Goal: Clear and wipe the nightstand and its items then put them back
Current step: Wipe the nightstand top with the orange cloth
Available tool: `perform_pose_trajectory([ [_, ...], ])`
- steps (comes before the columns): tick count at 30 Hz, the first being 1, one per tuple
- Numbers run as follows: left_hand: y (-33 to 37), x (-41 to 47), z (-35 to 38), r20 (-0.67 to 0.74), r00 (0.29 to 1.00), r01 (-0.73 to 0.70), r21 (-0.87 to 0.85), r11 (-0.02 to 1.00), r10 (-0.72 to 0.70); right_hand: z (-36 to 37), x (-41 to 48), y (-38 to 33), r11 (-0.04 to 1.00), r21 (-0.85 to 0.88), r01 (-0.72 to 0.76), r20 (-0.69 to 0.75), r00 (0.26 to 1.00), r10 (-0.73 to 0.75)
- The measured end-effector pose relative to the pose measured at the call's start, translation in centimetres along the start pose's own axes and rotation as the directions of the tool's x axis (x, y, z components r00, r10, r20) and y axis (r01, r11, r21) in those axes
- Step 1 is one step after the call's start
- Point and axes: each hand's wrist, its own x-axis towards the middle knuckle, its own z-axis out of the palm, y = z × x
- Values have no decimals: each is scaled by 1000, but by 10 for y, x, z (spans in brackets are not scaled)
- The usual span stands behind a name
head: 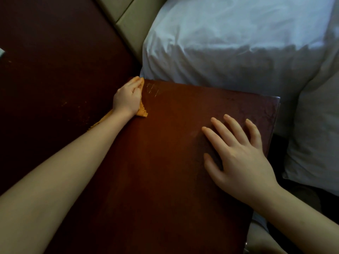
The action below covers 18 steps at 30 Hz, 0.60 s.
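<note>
The reddish-brown nightstand top (165, 153) fills the middle of the head view, with nothing standing on it. My left hand (127, 97) presses an orange cloth (142, 111) flat onto the top's far left corner, fingers straight. Part of the cloth shows beside my wrist and a strip of it trails under my forearm. My right hand (236, 154) rests flat on the right part of the top, fingers spread and holding nothing.
A white pillow (238, 39) lies just behind the nightstand, and more white bedding (315, 134) lies to its right. A beige padded headboard (128, 24) runs up the back. A dark brown panel (55, 61) covers the left side.
</note>
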Motion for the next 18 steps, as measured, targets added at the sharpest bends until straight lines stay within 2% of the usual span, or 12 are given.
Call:
perform_pose_trajectory([
  [7,-8,-26,-7,61,990,-124,-38,992,127,1,0,0,1000,2,-8,-8,1000,8],
  [12,0,-10,-1,-18,1000,22,54,998,-21,1,-1,-1,999,-10,-31,-10,999,31],
  [15,6,-1,6,-36,994,103,47,994,-102,1,0,-1,999,-10,-34,-9,999,34],
  [18,6,-4,4,-1,998,57,8,998,-57,0,1,-1,999,-8,-36,-3,999,36],
])
